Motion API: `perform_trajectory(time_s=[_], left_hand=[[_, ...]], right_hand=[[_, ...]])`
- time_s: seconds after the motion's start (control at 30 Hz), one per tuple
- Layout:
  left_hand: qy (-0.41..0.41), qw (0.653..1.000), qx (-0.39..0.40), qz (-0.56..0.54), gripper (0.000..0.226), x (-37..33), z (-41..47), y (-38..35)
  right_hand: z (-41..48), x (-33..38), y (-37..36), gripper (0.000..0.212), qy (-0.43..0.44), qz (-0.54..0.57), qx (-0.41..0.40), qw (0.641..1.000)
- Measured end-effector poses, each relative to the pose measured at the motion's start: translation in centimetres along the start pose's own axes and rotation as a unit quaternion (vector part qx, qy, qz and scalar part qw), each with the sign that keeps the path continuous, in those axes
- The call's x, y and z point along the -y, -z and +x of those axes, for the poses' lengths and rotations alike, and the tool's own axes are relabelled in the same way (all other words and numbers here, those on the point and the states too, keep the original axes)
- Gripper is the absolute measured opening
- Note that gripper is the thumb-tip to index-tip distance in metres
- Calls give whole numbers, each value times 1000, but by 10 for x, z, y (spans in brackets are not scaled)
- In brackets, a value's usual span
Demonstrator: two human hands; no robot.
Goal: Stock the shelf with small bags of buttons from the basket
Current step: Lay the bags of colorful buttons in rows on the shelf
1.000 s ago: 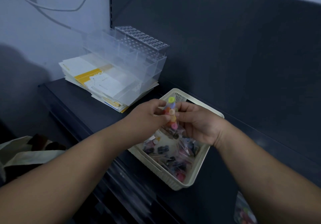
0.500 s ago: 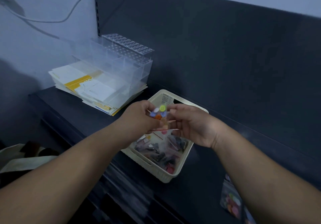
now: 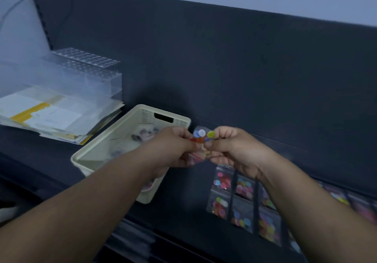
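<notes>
Both hands — left hand [image 3: 173, 146], right hand [image 3: 230, 146] — pinch button bag [image 3: 201, 138] beside basket [image 3: 98, 152]; no legible writing.

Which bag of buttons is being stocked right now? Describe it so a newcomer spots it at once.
Find the cream basket on the dark shelf; just right of its far corner the left hand and right hand meet. The small clear bag pinched between them is it: held in the air, a white button on top, while the other bags lie flat in rows.
</notes>
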State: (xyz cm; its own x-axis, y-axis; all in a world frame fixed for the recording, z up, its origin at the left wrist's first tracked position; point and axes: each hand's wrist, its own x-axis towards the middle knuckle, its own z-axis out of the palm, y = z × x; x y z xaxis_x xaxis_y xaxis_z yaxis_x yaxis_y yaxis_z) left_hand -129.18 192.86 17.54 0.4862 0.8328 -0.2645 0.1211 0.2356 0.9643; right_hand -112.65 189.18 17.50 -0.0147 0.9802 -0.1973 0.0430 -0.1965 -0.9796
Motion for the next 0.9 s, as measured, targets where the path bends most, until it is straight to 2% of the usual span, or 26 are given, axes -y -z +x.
perform_trajectory(time_s=[0.13, 0.2, 0.3, 0.4, 0.5, 0.57, 0.73, 0.9], left_hand=[[-29, 994, 27, 106, 24, -1, 9, -53], [-30, 989, 47, 136, 22, 0, 9, -86], [-3, 994, 60, 88, 17, 5, 7, -138], [24, 997, 67, 18, 10, 12, -2, -189], [9, 996, 90, 26, 15, 21, -13, -235], [-13, 994, 93, 59, 18, 24, -18, -259], [-45, 975, 123, 181, 18, 24, -27, -296], [-36, 970, 126, 207, 23, 28, -24, -311]], right_hand=[[-39, -9, 46, 14, 7, -9, -26, 1000], [-62, -14, 70, 8, 9, -33, -39, 999], [-98, -27, 107, 12, -5, -35, -81, 996], [-134, -43, 139, 20, -27, 26, -142, 989], [-169, -57, 165, 23, -50, 91, -191, 976], [-192, -63, 180, 24, -58, 107, -188, 975], [-235, -67, 212, 9, -21, -16, -183, 983], [-258, -88, 226, 20, -39, -47, -226, 972]])
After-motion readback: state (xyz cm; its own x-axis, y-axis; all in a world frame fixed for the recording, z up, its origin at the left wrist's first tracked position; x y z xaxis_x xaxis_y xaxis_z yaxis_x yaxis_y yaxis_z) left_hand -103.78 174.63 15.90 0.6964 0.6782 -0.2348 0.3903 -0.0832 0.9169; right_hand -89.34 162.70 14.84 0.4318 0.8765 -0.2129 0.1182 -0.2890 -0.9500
